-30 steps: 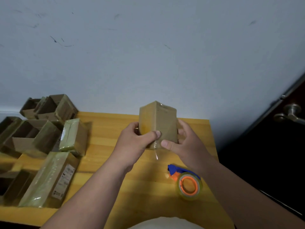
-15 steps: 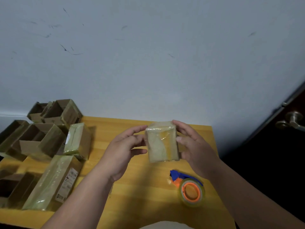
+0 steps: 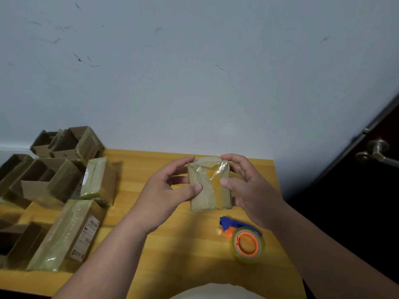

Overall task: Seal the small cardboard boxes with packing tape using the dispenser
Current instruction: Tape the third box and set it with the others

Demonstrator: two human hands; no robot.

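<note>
— While both hands meet above the wooden desk [image 3: 172, 255], where is the small cardboard box [image 3: 209, 186]?
— Held between them, off the desk, its taped face toward the camera. The left hand [image 3: 166, 190] has its grip on the box's left edge, thumb pressed on the front. The right hand [image 3: 248, 188] pinches the right edge, thumb on the clear tape.
— And the tape dispenser [image 3: 244, 239]?
— Lying on the desk just below the right hand, apart from it. The taped and open boxes [image 3: 64, 190] sit at the left.
</note>
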